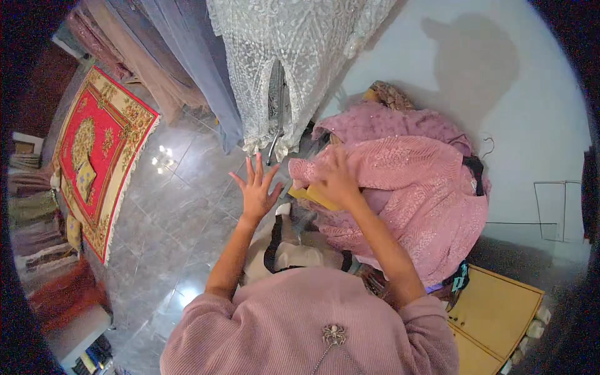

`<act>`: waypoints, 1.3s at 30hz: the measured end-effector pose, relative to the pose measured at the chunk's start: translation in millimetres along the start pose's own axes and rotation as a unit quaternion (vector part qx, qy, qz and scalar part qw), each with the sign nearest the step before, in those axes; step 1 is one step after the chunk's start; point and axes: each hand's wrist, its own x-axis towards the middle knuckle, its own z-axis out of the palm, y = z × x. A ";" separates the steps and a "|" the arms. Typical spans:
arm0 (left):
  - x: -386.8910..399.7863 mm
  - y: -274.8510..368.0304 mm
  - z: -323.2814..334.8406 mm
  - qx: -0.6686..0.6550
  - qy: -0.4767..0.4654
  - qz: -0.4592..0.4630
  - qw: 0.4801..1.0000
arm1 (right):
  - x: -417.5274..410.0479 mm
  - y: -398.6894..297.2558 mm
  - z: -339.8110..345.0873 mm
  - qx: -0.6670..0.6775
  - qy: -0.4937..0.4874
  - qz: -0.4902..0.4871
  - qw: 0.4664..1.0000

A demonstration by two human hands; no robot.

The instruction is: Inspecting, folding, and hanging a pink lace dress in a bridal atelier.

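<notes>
A pink sequined, embroidered garment [412, 187] lies spread over a pile of clothes at the right. My right hand [335, 180] is over the left end of this garment, beside its sleeve-like part; the hand is blurred, so its hold cannot be told. Under it shows the edge of a yellow item [323, 199]. My left hand [258, 190] is raised above the tiled floor with its fingers spread and nothing in it. Beneath the pink garment lies a mauve sequined fabric [389, 119]. A white lace garment [300, 61] hangs just beyond both hands.
Long grey-blue and beige fabrics [197, 65] hang at the upper left. A red and gold patterned rug [105, 150] lies on the floor. Folded textiles [37, 234] are stacked at the far left. A yellow board-like surface [501, 304] stands at the lower right, beside the wall.
</notes>
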 end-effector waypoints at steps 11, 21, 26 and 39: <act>8.3 -16.0 -2.3 -0.018 -0.029 0.025 0.999 | -11.3 46.9 -42.8 -0.062 0.084 0.106 0.989; 17.9 -1.5 19.7 -0.053 -0.072 0.096 0.991 | -126.0 98.5 -7.2 0.096 0.103 0.181 0.973; 33.8 22.4 38.4 -0.088 -0.089 0.166 0.978 | -159.3 15.4 -0.8 -0.016 -0.065 -0.087 0.994; 67.6 131.8 70.7 -0.127 -0.110 0.331 0.929 | -170.1 54.4 -19.5 -0.068 0.129 0.280 0.949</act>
